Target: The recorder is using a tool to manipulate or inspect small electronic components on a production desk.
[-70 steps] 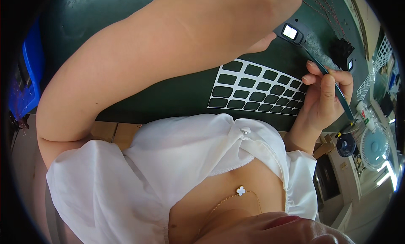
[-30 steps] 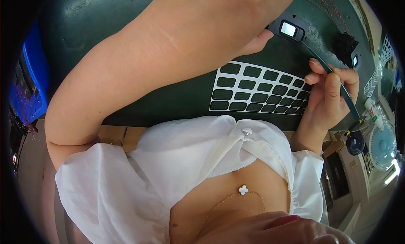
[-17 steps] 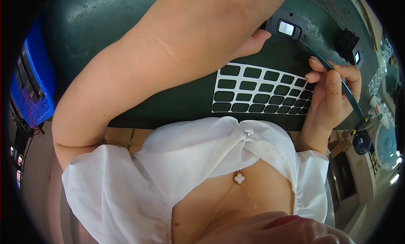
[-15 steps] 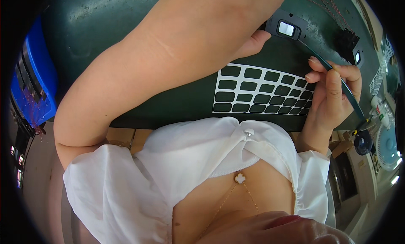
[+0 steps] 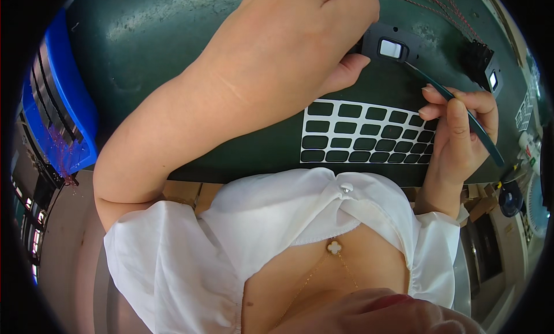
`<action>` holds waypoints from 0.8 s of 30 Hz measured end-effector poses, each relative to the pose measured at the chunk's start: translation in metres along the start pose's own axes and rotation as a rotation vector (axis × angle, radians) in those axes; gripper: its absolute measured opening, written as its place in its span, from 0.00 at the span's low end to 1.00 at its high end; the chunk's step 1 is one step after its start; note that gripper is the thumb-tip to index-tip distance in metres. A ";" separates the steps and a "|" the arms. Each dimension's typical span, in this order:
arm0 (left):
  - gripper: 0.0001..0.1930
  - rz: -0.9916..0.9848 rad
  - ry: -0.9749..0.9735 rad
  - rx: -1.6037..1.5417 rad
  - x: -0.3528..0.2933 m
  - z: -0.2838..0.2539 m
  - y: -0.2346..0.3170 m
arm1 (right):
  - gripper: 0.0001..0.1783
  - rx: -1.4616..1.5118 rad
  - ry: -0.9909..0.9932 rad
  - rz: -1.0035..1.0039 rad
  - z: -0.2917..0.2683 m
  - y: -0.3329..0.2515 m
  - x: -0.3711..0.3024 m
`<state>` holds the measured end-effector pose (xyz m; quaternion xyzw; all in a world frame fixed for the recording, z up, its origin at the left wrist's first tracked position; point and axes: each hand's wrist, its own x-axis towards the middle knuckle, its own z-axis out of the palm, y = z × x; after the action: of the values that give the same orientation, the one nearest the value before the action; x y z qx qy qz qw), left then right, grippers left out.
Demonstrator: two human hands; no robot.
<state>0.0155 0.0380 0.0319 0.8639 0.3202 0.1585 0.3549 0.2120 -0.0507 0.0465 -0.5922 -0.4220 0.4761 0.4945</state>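
Head: black module (image 5: 391, 49) beside left grip (image 5: 306, 42); right grip (image 5: 461, 126) holding tweezers (image 5: 430, 79).

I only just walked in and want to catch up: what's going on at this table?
A person is working on a black part on the dark green table. The right hand holds tweezers, their tip at the lower right corner of the part's bright window; whether it touches is too fine to tell. The left hand is at the part's left end, its fingers mostly hidden. A white grid sheet lies nearer the person.
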 end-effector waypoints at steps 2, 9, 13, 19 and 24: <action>0.16 0.000 0.011 -0.011 0.001 0.002 0.001 | 0.06 0.006 -0.002 0.003 -0.001 0.001 -0.001; 0.15 0.038 0.059 -0.058 0.002 0.003 -0.005 | 0.06 0.005 -0.020 -0.014 0.003 0.000 0.002; 0.15 0.048 0.078 -0.071 0.001 0.005 -0.006 | 0.06 -0.002 -0.010 -0.003 0.003 0.000 0.001; 0.16 0.038 0.062 -0.059 0.000 0.007 -0.006 | 0.06 -0.010 -0.024 -0.024 0.002 0.005 0.001; 0.16 0.063 0.071 -0.049 0.001 0.006 -0.005 | 0.06 -0.029 -0.023 -0.030 0.002 0.004 0.001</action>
<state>0.0168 0.0390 0.0242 0.8585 0.3012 0.2079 0.3593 0.2104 -0.0497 0.0423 -0.5873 -0.4432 0.4695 0.4880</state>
